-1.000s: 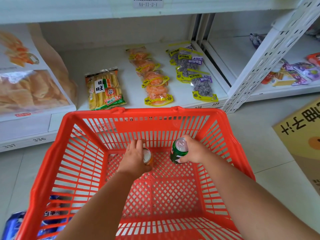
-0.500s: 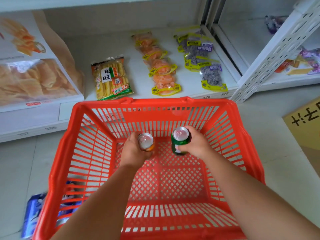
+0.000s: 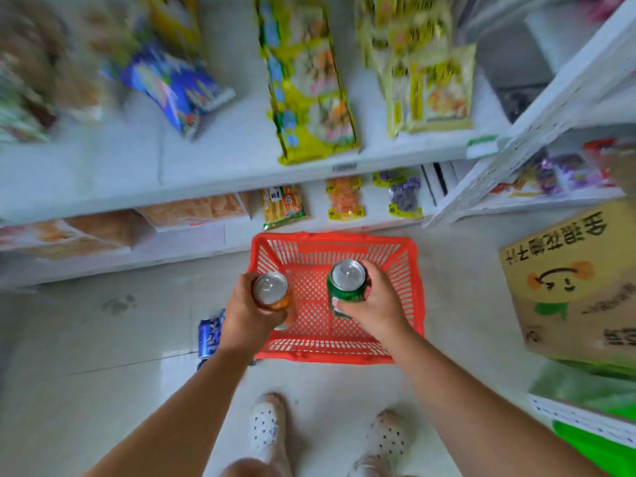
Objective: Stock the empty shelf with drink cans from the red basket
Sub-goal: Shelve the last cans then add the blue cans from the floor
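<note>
The left hand (image 3: pixel 249 318) grips an upright orange drink can (image 3: pixel 273 293). The right hand (image 3: pixel 377 306) grips a green one (image 3: pixel 347 287), above the red plastic basket (image 3: pixel 339 352).

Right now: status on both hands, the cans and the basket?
Left hand shut on orange can. Right hand shut on green can. Both cans upright above red basket, which looks empty. Nothing blocking hands; shelves blurred.

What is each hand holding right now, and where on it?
Left hand grips the orange can around its side wall; right hand grips the green can likewise. Both upright, above the red basket.
</note>
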